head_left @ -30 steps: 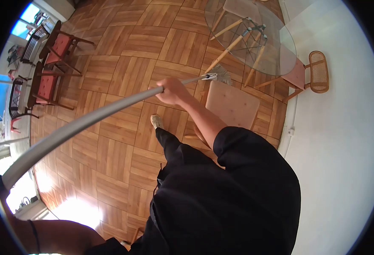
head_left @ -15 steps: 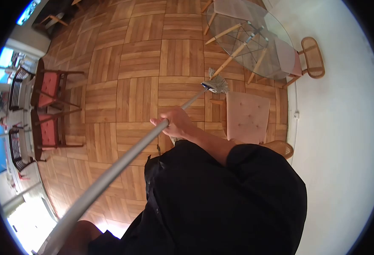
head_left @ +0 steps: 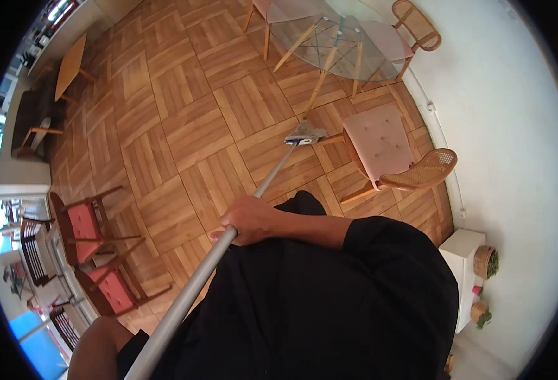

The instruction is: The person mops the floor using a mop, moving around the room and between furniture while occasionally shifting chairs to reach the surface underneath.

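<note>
R hand (head_left: 248, 220) clenched round the mop pole (head_left: 193, 286), fingers wrapped, held in front of the black shirt (head_left: 329, 297). Pole slants thru the fist, approx 1 o'clock to 7 o'clock; lower end joins the mop head (head_left: 304, 134), which sits on the wood-pattern floor (head_left: 184, 133) at abt 1 o'clock from the hand, well apart from it. Upper part of pole runs off the pic edge at 7 o'clock. L arm (head_left: 96, 345) shows at abt 8 o'clock, elbow area only; L hand out of view, so can't tell its grip.

Mop strands lie right by the foot of a wooden table leg (head_left: 315, 95) & near a leg of the pink chair (head_left: 380, 136); can't tell if either touches. Chair stands at approx 2 o'clock from the hand, w/ woven back. Round glass table (head_left: 304, 9) at 1 o'clock, beyond mop head. Red-seat chairs (head_left: 84, 231) btwn 8 & 9 o'clock, near the dark slatted chairs (head_left: 36, 256). White cabinet (head_left: 466, 248) w/ basket plant (head_left: 485, 262) beside it, btwn 3 & 4 o'clock.
</note>
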